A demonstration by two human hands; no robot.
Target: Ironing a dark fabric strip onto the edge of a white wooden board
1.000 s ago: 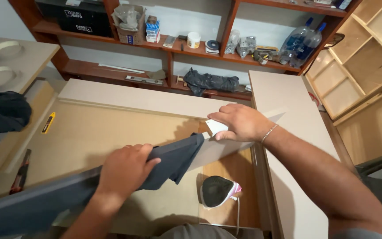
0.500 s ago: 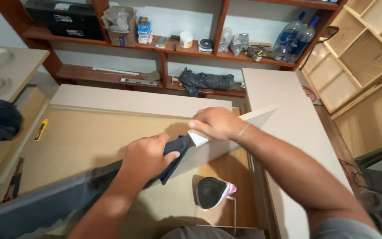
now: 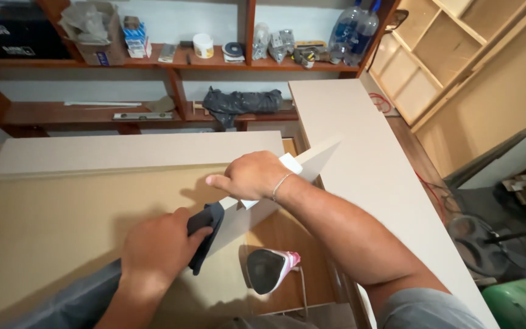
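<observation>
My left hand (image 3: pixel 156 250) is clamped on a dark cloth (image 3: pixel 205 234), pressing it against the edge of a pale board (image 3: pixel 299 167) that stands tilted on the workbench (image 3: pixel 92 213). My right hand (image 3: pixel 251 176) grips the board's top edge (fingers curled over). An iron (image 3: pixel 269 271) rests just below. The cloth sits low; most of the edge lies ahead.

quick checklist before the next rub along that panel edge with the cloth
1. Left hand grips the dark cloth: ok.
2. Cloth pressed on the panel edge: ok.
3. Right hand steadies the panel from above: ok.
4. Clothes iron stands apart from both hands: ok.
5. Iron hot or cold: cannot tell.
6. White strip under the right hand lies flat on the edge: cannot tell.
</observation>
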